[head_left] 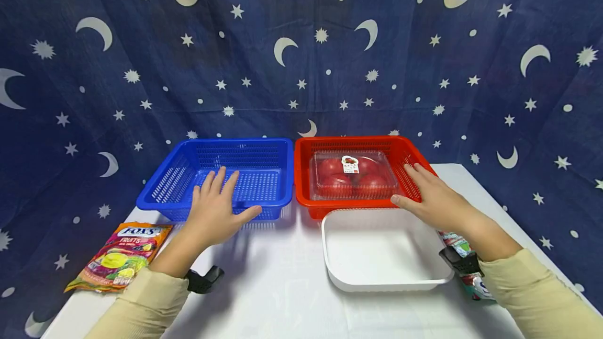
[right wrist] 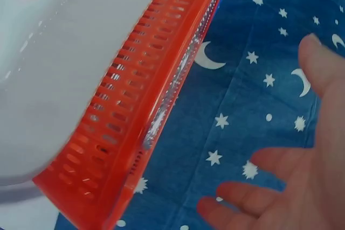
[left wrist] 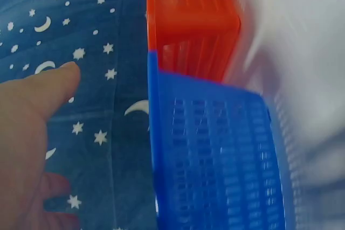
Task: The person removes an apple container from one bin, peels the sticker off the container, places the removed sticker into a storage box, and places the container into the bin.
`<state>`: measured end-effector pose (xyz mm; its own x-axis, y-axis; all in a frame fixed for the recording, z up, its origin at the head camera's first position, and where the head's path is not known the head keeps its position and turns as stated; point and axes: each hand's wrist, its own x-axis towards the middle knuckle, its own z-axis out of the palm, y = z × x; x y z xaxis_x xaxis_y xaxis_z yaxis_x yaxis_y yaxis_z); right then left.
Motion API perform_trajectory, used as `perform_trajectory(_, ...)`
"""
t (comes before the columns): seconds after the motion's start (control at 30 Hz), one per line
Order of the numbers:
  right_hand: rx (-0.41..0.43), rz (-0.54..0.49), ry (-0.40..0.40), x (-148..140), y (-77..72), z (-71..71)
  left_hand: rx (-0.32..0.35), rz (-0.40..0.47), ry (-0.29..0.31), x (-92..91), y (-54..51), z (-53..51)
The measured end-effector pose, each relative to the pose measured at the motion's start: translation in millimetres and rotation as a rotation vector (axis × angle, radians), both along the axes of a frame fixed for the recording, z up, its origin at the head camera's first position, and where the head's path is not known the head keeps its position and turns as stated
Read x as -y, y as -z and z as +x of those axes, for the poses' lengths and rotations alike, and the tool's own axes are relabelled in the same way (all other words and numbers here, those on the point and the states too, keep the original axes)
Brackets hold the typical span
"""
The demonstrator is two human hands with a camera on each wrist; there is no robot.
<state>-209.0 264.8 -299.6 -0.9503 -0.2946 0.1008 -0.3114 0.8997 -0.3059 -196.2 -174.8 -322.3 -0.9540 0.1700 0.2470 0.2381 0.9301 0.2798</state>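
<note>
My left hand (head_left: 215,212) is held with spread fingers over the front of the blue plastic basket (head_left: 214,206), holding nothing. Its thumb points right; in the left wrist view the basket's wall appears beyond the hand. My right hand (head_left: 438,199), also spread and holding nothing, hovers by the right side of the red plastic basket (head_left: 306,204) and above the back right corner of a white tub (head_left: 386,247). Inside the red basket lies a clear plastic box (head_left: 352,174) of several red, round fruits, with a white label on its lid.
A bag of Fox's fruit candy (head_left: 123,258) lies at the table's left edge, partly behind my left forearm. On the right, another colourful packet (head_left: 473,282) is mostly covered by my right wrist. A dark blue star-and-moon cloth (head_left: 301,25) hangs behind the white table (head_left: 282,286).
</note>
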Motion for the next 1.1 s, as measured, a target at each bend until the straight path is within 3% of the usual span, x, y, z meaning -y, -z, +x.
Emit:
perform_trajectory(0.23,0.03,-0.14,-0.036,-2,3.4,-8.7,-0.025,0.135,0.083,-24.3,8.0,-7.0)
perform_trajectory(0.57,0.078,-0.25,-0.019,-10,15.0,-37.3,-0.048,0.316,0.219,-52.4,14.5,-24.5)
perform_trajectory(0.77,0.105,-0.279,0.004,-11,22.1,-52.7,0.001,0.374,0.245,-62.9,20.6,-38.7)
perform_trajectory(1.1,0.131,-0.205,0.026,-11,29.4,-74.9,0.051,0.388,0.247,-79.0,24.1,-57.8)
